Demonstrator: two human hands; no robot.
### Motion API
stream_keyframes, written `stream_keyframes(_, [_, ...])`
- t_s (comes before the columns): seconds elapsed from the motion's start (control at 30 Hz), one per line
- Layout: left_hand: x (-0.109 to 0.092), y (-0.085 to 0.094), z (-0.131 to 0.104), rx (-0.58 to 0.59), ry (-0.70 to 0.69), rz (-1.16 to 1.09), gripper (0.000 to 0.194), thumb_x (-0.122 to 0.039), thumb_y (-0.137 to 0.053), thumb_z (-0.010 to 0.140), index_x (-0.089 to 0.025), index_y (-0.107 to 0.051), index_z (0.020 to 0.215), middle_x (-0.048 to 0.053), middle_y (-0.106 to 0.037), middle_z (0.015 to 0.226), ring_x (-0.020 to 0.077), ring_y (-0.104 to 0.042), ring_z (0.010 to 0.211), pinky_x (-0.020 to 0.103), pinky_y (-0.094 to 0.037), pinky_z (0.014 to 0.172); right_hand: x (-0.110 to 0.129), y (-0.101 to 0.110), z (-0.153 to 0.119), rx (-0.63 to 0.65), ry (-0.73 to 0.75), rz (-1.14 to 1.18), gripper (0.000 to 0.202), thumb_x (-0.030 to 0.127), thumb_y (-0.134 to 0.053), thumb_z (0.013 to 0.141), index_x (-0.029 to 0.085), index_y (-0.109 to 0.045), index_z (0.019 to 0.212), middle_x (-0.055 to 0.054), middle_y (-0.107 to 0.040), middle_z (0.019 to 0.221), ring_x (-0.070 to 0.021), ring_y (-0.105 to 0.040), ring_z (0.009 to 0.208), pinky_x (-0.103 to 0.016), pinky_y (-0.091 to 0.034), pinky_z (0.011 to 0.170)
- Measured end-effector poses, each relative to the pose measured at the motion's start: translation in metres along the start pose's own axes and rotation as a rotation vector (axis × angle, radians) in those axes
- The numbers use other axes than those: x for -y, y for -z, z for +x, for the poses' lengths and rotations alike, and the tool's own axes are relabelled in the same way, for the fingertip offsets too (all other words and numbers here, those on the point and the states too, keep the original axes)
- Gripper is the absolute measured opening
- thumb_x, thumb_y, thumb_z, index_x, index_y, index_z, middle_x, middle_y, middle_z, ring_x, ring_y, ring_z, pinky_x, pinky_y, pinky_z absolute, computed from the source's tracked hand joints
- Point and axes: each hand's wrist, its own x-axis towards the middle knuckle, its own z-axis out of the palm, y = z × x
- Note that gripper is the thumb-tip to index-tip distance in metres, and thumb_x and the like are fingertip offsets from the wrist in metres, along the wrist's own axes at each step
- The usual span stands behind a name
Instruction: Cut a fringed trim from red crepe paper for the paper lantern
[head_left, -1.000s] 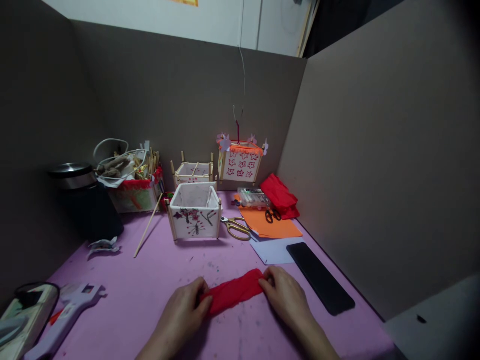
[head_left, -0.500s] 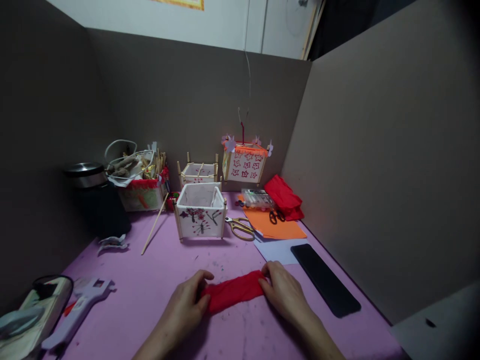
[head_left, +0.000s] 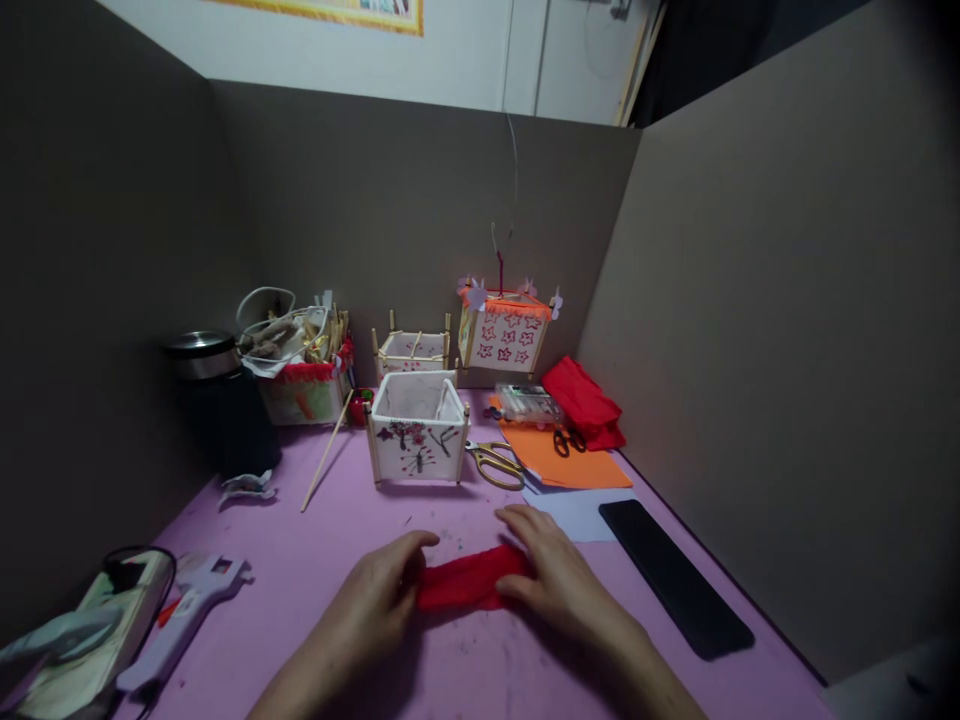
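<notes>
A folded strip of red crepe paper [head_left: 465, 581] stretches between my hands just above the purple tabletop. My left hand [head_left: 382, 590] grips its left end, thumb in front and fingers curled partly out of sight. Over the right end lies my right hand [head_left: 559, 570], its thumb on the paper and its fingers reaching past the far edge. Beyond them stands a white square lantern [head_left: 418, 450] with wooden corner sticks and painted blossoms. Gold-handled scissors [head_left: 499, 470] lie to its right.
A glue gun [head_left: 187, 615] and a power strip [head_left: 124, 630] lie at left, near a dark flask [head_left: 217, 410]. One thin stick [head_left: 326, 455] leans by a filled basket [head_left: 304, 395]. Orange paper [head_left: 570, 470] and a black slab [head_left: 675, 575] are at right; a star-patterned lantern [head_left: 502, 335] hangs behind.
My right hand has slid left along the red crepe paper, and its fingers have stretched forward. Less of the strip shows between the hands. The whole view has shifted slightly.
</notes>
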Motion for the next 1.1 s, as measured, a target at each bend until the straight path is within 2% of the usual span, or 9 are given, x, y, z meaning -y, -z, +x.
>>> stream_keyframes(0.07, [-0.002, 0.006, 0.001, 0.006, -0.028, -0.022, 0.043, -0.010, -0.040, 0.075, -0.018, -0.057, 0.114, 0.002, -0.064, 0.080, 0.0150, -0.058, 0.071, 0.025, -0.041, 0.068, 0.012, -0.001, 0.007, 0.084, 0.108, 0.036, 0.061, 0.022, -0.064, 0.067, 0.024, -0.052, 0.127, -0.007, -0.054, 0.123, -0.0230, -0.046, 0.113, -0.033, -0.034, 0.096])
stream_keyframes(0.13, [0.000, 0.013, 0.005, -0.034, -0.047, -0.059, 0.041, -0.012, -0.043, 0.075, -0.018, -0.058, 0.113, 0.002, -0.063, 0.081, 0.0152, -0.058, 0.074, 0.025, -0.042, 0.071, 0.019, -0.003, 0.017, 0.178, 0.114, 0.081, 0.038, 0.022, -0.062, 0.069, 0.022, -0.064, 0.107, -0.003, -0.064, 0.096, -0.0193, -0.055, 0.090, -0.028, -0.040, 0.079])
stream_keyframes(0.23, [0.008, 0.025, 0.018, -0.158, -0.007, -0.181, 0.037, -0.017, -0.049, 0.075, -0.016, -0.058, 0.111, 0.002, -0.062, 0.083, 0.0160, -0.058, 0.077, 0.027, -0.043, 0.074, 0.021, 0.000, 0.039, 0.198, 0.096, 0.199, 0.007, 0.021, -0.057, 0.073, 0.018, -0.063, 0.075, 0.003, -0.056, 0.067, -0.0124, -0.050, 0.064, -0.022, -0.035, 0.059])
stream_keyframes(0.37, [0.015, 0.035, 0.045, -0.371, 0.133, -0.516, 0.039, -0.032, -0.060, 0.071, -0.013, -0.058, 0.104, 0.002, -0.061, 0.081, 0.0153, -0.057, 0.074, 0.026, -0.044, 0.068, 0.015, 0.006, 0.075, 0.086, 0.129, 0.443, 0.017, 0.032, -0.059, 0.075, 0.016, -0.055, 0.069, 0.003, -0.052, 0.067, -0.0118, -0.047, 0.064, -0.021, -0.035, 0.058])
stream_keyframes(0.5, [0.020, 0.029, 0.064, -0.506, 0.195, -0.695, 0.036, -0.042, -0.066, 0.064, -0.012, -0.060, 0.084, -0.001, -0.058, 0.067, 0.0117, -0.051, 0.059, 0.024, -0.041, 0.057, 0.003, -0.009, 0.096, -0.056, 0.071, 0.611, 0.024, 0.040, -0.061, 0.075, 0.017, -0.053, 0.073, 0.002, -0.052, 0.068, -0.0128, -0.047, 0.064, -0.022, -0.036, 0.058])
stream_keyframes(0.6, [0.027, 0.019, 0.067, -0.512, 0.227, -0.718, 0.034, -0.045, -0.068, 0.063, -0.014, -0.058, 0.071, -0.002, -0.055, 0.060, 0.0103, -0.048, 0.054, 0.022, -0.037, 0.052, -0.006, -0.027, 0.095, -0.080, -0.009, 0.683, 0.026, 0.042, -0.061, 0.074, 0.017, -0.053, 0.075, 0.003, -0.053, 0.067, -0.0131, -0.048, 0.063, -0.023, -0.036, 0.058])
stream_keyframes(0.73, [0.035, 0.015, 0.065, -0.494, 0.309, -0.829, 0.037, -0.048, -0.070, 0.061, -0.015, -0.058, 0.073, -0.003, -0.057, 0.063, 0.0100, -0.049, 0.053, 0.021, -0.036, 0.050, -0.007, -0.039, 0.085, -0.050, -0.065, 0.670, 0.026, 0.042, -0.062, 0.073, 0.018, -0.052, 0.073, 0.004, -0.050, 0.064, -0.0128, -0.046, 0.060, -0.023, -0.035, 0.057])
stream_keyframes(0.93, [0.037, 0.014, 0.066, -0.470, 0.402, -1.017, 0.041, -0.046, -0.074, 0.060, -0.016, -0.059, 0.083, -0.002, -0.062, 0.070, 0.0096, -0.055, 0.058, 0.020, -0.041, 0.053, -0.005, -0.040, 0.081, -0.055, -0.029, 0.591, 0.021, 0.037, -0.059, 0.076, 0.017, -0.053, 0.073, 0.003, -0.050, 0.066, -0.0140, -0.047, 0.065, -0.023, -0.037, 0.060])
stream_keyframes(1.1, [0.047, 0.001, 0.069, -0.374, 0.406, -0.973, 0.042, -0.040, -0.079, 0.056, -0.014, -0.057, 0.080, -0.005, -0.056, 0.056, 0.0053, -0.044, 0.044, 0.018, -0.032, 0.043, -0.007, -0.036, 0.081, -0.067, -0.047, 0.552, 0.019, 0.035, -0.056, 0.079, 0.017, -0.054, 0.073, 0.002, -0.054, 0.069, -0.0150, -0.049, 0.066, -0.025, -0.039, 0.062])
